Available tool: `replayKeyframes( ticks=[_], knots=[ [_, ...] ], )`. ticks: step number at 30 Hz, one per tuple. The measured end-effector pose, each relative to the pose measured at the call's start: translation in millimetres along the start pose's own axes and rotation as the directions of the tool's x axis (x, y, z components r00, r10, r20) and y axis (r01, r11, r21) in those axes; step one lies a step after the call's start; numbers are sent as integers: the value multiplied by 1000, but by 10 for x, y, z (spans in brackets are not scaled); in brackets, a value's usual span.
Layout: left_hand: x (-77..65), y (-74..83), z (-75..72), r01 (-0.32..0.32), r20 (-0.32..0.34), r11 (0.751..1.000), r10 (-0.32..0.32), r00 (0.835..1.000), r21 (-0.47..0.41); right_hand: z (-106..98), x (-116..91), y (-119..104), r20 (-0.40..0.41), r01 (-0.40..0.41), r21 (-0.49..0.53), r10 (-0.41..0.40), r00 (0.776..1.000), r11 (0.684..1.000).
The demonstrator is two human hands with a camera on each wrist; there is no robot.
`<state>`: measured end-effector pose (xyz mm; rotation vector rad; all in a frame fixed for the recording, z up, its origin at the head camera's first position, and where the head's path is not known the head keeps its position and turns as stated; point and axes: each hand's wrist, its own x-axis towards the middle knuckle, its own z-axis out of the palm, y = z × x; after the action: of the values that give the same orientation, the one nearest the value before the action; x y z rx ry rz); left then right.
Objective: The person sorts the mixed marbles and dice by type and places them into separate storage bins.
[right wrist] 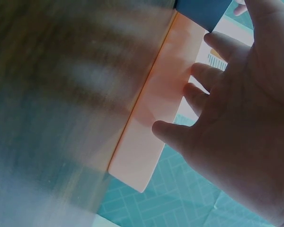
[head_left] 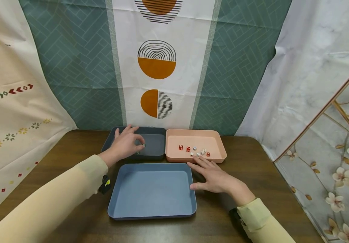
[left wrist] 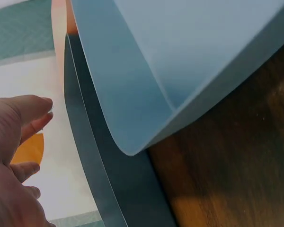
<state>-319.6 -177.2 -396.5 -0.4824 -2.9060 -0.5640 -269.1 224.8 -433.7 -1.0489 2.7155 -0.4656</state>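
My left hand [head_left: 126, 143] is over the dark grey-blue tray [head_left: 156, 133] at the back left. Its thumb and index finger pinch a small die [head_left: 144, 145], mostly covered by the fingertips. Another small die [head_left: 138, 153] lies below it in that tray. My right hand [head_left: 212, 177] has its fingers spread, the fingertips at the front rim of the peach tray [head_left: 192, 134] and the thumb by the right edge of the blue tray [head_left: 153, 192]. Inside the peach tray lie several red dice [head_left: 188, 149] and white dice [head_left: 194, 148]. Nothing shows in the right hand's grasp.
The blue tray stands in front of the two smaller trays, which sit side by side on the brown wooden table [head_left: 83, 148]. Patterned cloths [head_left: 238, 67] hang behind the table and along both sides.
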Motion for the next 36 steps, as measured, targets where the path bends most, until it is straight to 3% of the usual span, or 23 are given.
replayKeyframes(
  ticks=[21, 36],
  knots=[
    [234, -259, 5, 131, -6, 987, -131, 991, 92, -28, -12, 3, -3, -8, 14, 8, 1000, 1000],
    [269, -397, 48, 186, -9, 978, -186, 983, 97, -4, -11, -7, 9, -8, 25, 8, 1000, 1000]
  ],
)
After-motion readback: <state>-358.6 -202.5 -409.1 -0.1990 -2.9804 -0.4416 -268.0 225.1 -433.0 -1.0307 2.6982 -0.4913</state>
